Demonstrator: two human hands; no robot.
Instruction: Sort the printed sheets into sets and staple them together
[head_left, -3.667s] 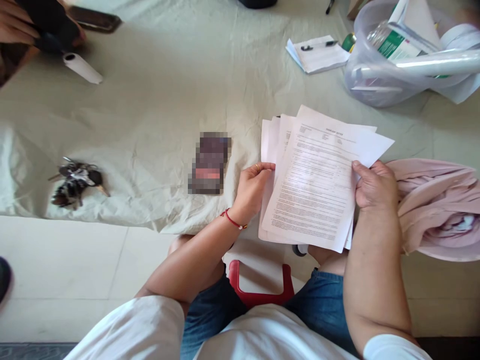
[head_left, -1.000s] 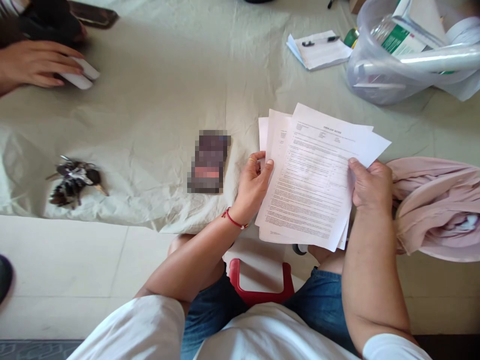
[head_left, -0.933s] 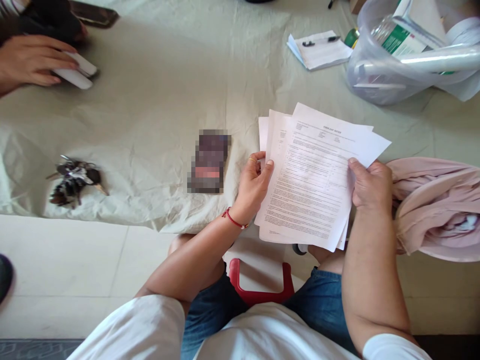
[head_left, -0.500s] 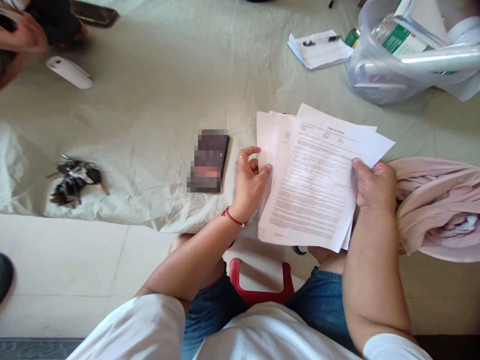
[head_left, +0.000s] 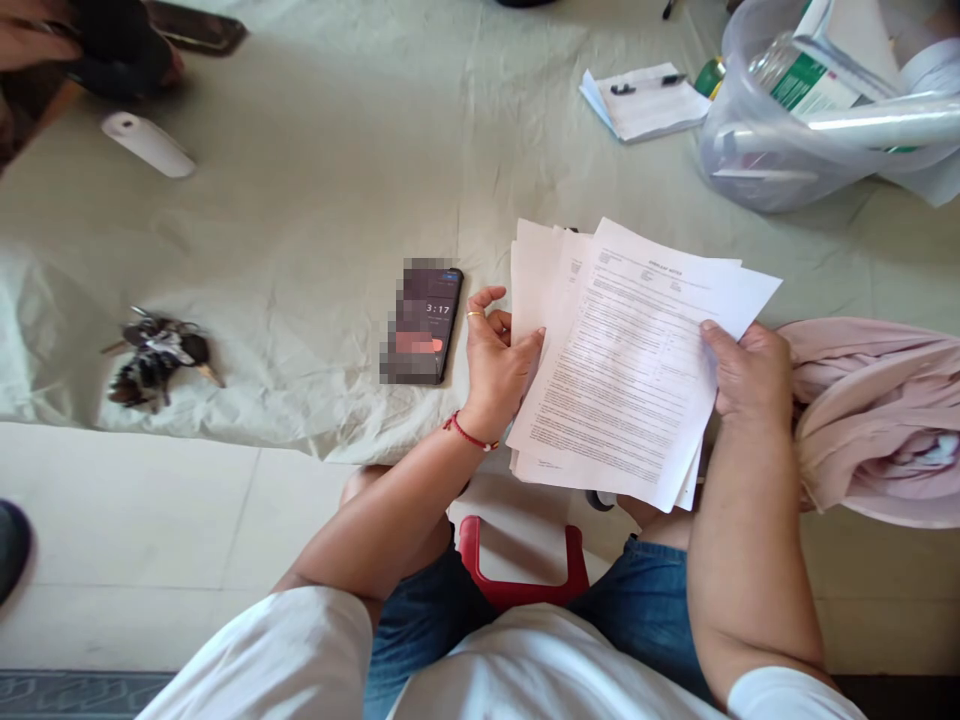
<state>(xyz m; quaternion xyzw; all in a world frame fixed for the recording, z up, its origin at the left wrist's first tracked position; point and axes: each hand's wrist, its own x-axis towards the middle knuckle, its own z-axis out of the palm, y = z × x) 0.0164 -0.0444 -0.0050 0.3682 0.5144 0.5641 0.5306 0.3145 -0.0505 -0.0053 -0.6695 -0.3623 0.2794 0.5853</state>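
Several printed sheets of paper (head_left: 615, 370) are fanned out in front of me, held over the table's near edge. My left hand (head_left: 499, 350) grips their left side, thumb on top and the other fingers curled at the edge. On the right, my right hand (head_left: 746, 365) pinches the sheets with its thumb on the printed face; its fingers are hidden beneath. The top page lies tilted over the others. A phone (head_left: 442, 325) with a lit, partly blurred screen rests just left of my left hand.
A bunch of keys (head_left: 161, 360), a white roll (head_left: 148, 145) and a dark phone (head_left: 199, 27) lie leftward on the cloth-covered table (head_left: 330, 180). A notepad (head_left: 645, 105) with a pen is beside a clear plastic tub (head_left: 750, 160). Pink cloth (head_left: 847, 400) sits at right. Another person's arm (head_left: 37, 45) shows top left.
The sheets have shifted slightly in my hands, the top page sliding a little down and left over those beneath. The other person's hand at top left has moved upward.
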